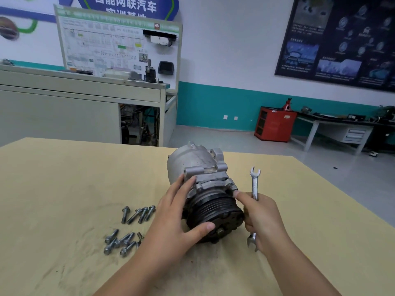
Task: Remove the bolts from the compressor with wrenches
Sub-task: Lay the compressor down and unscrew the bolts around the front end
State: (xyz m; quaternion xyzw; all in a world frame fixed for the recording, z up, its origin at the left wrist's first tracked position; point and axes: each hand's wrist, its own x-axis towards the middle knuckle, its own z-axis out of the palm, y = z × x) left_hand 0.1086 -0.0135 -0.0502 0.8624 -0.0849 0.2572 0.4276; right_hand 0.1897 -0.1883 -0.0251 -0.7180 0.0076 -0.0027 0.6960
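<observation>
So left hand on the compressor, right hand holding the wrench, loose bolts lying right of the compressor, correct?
No. The head view shows the bolts lying on the table left of the compressor, not right. The left hand does rest on the compressor and the right hand grips the wrench.

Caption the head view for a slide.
Left hand steadies the compressor, right hand grips a wrench beside it; loose bolts lie on the table.
</observation>
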